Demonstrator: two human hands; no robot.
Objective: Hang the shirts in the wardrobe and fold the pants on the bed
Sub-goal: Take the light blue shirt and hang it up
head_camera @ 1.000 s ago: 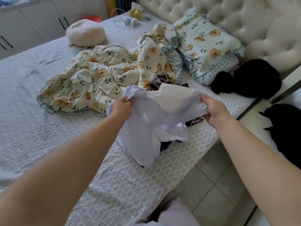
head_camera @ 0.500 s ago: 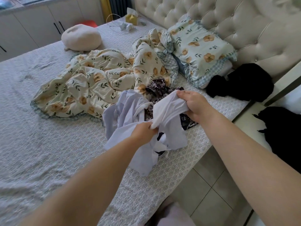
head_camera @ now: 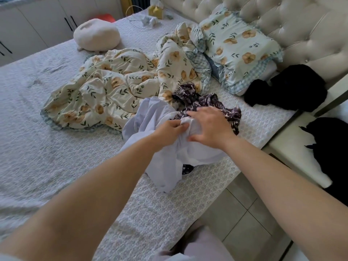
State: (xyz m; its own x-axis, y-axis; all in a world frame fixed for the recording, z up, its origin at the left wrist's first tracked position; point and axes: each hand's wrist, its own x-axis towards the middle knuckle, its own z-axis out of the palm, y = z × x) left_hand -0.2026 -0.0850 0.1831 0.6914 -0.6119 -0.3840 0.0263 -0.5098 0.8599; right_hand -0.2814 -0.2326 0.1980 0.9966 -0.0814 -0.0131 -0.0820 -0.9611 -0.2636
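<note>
Pale lilac shirt (head_camera: 150,117) lies crumpled near the bed's (head_camera: 56,147) right edge, partly over a dark patterned garment (head_camera: 207,100), trailing toward the near side; left hand (head_camera: 170,129) grips its bunched middle, while right hand (head_camera: 209,127), fingers spread and holding nothing, sits just right of that grip.

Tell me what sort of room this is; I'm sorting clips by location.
Most likely a bedroom: a bed with a tufted headboard, a floral pillow and a rumpled floral quilt. The left hand grips a pale shirt lying on the bed.
</note>
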